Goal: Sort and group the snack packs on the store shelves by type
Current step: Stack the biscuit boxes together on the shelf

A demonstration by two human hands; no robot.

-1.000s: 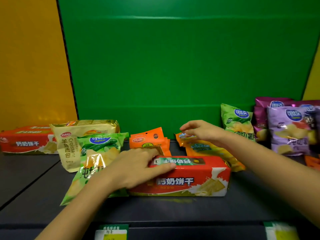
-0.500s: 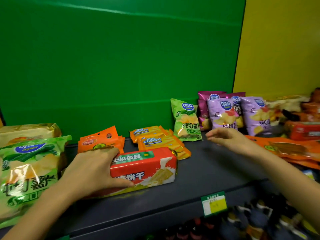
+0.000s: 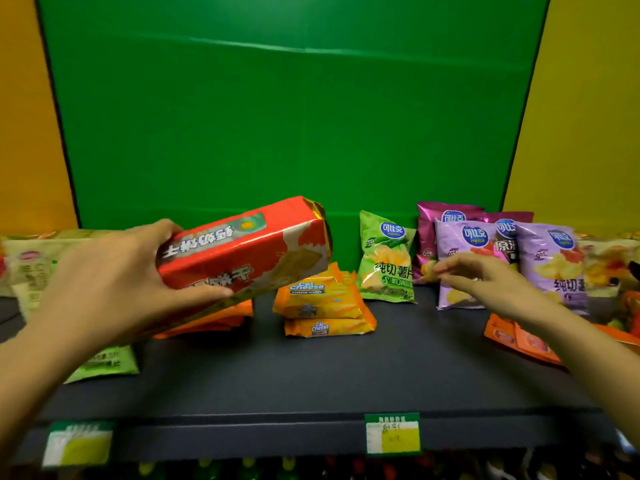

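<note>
head view: the left hand (image 3: 104,289) held the red biscuit pack (image 3: 249,247) lifted off the shelf (image 3: 311,375). its grip was wrapped round the pack's near end, thumb along the lower edge and fingers over the top. the pack's far, gold-foil end tilted up toward the green back panel (image 3: 277,116). beneath the pack lay a flat pile of orange packs (image 3: 214,317), and just right of that pile sat two stacked cal cheese packs (image 3: 322,299). a green chip bag (image 3: 388,261) stood upright against the back panel, just beside the purple chip bags (image 3: 547,258). the right hand (image 3: 485,282) hovered in front of the purple bags, its grip wide and loose, holding nothing; whether a fingertip touched a bag could not be told. a broad strip of dark shelf surface showed between the cal cheese stack and the front lip with its price tag (image 3: 393,434). another green bag (image 3: 107,362) lay flat near the left front edge, partly behind the left forearm.
</note>
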